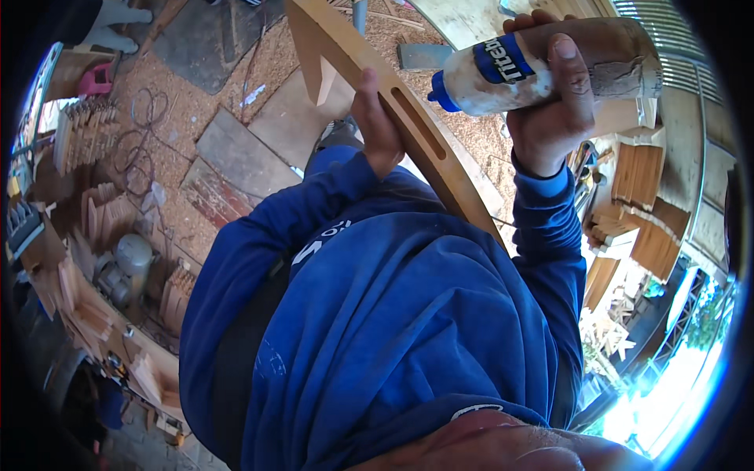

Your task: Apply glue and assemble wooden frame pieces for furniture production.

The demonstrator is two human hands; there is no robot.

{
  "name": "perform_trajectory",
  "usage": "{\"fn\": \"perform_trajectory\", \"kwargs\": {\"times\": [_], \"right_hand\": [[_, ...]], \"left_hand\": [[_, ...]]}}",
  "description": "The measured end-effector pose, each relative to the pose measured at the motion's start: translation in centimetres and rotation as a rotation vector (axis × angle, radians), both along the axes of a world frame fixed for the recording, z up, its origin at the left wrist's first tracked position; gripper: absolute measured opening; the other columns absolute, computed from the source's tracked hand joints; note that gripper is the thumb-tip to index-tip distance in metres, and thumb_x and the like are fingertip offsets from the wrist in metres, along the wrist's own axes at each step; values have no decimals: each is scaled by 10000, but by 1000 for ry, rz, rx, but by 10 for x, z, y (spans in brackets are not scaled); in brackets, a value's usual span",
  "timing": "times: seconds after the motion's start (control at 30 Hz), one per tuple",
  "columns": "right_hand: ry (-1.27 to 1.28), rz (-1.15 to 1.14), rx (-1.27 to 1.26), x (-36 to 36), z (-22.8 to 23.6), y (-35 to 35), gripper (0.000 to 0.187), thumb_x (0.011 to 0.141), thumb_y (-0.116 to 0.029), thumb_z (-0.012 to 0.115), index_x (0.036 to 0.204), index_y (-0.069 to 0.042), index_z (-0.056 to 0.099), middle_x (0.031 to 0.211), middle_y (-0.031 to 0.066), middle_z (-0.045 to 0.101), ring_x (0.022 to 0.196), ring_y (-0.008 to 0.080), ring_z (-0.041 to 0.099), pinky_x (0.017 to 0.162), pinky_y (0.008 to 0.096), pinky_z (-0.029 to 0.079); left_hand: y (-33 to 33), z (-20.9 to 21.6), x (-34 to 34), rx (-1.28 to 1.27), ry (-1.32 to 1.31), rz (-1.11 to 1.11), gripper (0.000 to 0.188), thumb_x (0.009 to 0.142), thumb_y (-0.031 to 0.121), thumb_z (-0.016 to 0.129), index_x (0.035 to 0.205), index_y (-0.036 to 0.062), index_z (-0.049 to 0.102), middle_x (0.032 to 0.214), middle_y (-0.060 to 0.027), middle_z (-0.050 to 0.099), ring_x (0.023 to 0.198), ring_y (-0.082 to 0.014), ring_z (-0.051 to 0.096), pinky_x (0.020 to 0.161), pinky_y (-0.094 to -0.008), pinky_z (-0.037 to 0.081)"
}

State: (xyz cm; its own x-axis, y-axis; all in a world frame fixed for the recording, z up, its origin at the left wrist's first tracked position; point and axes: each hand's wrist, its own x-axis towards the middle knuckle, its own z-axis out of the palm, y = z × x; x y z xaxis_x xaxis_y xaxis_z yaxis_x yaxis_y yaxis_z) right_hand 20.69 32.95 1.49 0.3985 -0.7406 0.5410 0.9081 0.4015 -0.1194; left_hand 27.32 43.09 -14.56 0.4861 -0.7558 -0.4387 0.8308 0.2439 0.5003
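My left hand is closed around the edge of a long, slightly curved wooden piece. A long narrow slot is cut into its face, just right of my fingers. The piece slants from the top of the view down to my right side, and its lower end is hidden by my shirt. Up on the right, my right hand grips a glue bottle. The bottle is tilted, its blue cap pointing left and slightly down above the wood. Brown stains cover its white and blue sides.
Wood shavings and flat boards cover the floor ahead. On the left are stacked wooden parts, a grey motor-like machine, a cable and a pink object. More wooden pieces are piled on the right.
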Motion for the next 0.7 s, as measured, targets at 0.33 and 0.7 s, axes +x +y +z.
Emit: {"fn": "perform_trajectory", "kwargs": {"times": [0.33,0.7], "right_hand": [[584,-397,-192,10,5,-12,442,857,-220,737,1183,52,614,1045,170,697,943,287,696,879,373,559],[157,-218,-173,48,-13,-35,501,756,-238,819,1107,59,620,943,155,688,843,260,673,796,345,552]], "left_hand": [[-23,18,9,-44,25,99,489,996,490,594,1112,15,596,960,-58,641,835,-135,624,740,-288,521],[-37,31,16,-108,-18,76,474,1019,440,588,1157,-14,601,1032,-73,665,894,-133,637,801,-275,522]]}}
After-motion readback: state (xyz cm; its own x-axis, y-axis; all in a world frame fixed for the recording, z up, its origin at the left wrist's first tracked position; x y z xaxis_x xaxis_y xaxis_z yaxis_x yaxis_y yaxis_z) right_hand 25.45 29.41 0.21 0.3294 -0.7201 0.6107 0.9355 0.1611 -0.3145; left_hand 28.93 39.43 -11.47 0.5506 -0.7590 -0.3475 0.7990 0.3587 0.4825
